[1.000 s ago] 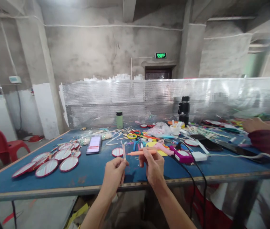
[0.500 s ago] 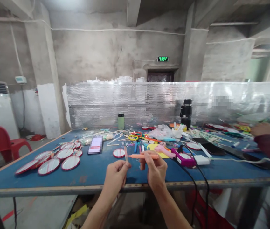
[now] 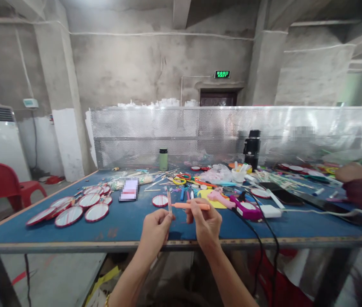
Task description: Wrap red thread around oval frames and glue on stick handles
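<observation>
Pinched upright in my left hand (image 3: 155, 228) is a thin flat stick (image 3: 169, 197), pale with a pinkish tint. My right hand (image 3: 207, 224) grips an orange marker (image 3: 187, 206) like a pen. Its tip points left and meets, or nearly meets, the stick; I cannot tell if they touch. Just behind the stick lies a small round red-rimmed disc (image 3: 160, 201). Beyond my right hand are a yellow sheet (image 3: 218, 202) and a pink glue gun (image 3: 221, 197).
Several red-rimmed discs (image 3: 68, 216) overlap at the left, near a phone (image 3: 128, 190). Loose sticks and pens litter the back. A green bottle (image 3: 163, 159) and a black flask (image 3: 252, 150) stand there. Black cables (image 3: 272, 236) hang over the front edge. A co-worker's arm (image 3: 361, 189) is at right.
The view has shifted slightly, so the scene sits a little higher. Both hands keep their grips on the stick and the marker, almost in the same place.
</observation>
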Demonstrator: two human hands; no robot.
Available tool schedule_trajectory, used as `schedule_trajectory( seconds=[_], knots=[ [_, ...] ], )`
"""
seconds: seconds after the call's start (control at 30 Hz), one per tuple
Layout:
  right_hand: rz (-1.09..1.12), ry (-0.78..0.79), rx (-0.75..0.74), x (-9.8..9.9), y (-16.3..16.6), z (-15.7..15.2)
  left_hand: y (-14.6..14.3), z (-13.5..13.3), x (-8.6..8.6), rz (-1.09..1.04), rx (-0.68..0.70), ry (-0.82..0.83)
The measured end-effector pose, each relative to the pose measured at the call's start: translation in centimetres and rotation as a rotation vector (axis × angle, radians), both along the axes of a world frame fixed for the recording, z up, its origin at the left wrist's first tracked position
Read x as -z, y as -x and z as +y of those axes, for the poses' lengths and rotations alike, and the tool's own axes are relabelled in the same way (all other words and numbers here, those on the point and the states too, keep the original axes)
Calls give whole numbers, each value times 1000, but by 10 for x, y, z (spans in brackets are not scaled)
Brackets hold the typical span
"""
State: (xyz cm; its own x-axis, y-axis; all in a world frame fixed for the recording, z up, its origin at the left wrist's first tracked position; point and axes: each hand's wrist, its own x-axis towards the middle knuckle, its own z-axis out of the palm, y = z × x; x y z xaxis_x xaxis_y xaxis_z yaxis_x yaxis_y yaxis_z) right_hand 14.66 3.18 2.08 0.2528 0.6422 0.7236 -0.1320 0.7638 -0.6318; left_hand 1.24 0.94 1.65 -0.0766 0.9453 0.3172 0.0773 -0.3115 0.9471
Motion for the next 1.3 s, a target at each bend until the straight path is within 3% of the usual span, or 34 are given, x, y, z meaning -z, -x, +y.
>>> schedule_trajectory(
  seconds=[0.37, 0.7, 1.3],
  knots=[
    [-53, 18, 30, -2, 2, 0, 2, 1, 3, 36, -22, -22],
    [27, -19, 73, 0, 2, 1, 3, -3, 0, -3, -28, -10],
    [-1, -10, 52, 1, 1, 0, 2, 1, 4, 20, -30, -22]
  ],
)
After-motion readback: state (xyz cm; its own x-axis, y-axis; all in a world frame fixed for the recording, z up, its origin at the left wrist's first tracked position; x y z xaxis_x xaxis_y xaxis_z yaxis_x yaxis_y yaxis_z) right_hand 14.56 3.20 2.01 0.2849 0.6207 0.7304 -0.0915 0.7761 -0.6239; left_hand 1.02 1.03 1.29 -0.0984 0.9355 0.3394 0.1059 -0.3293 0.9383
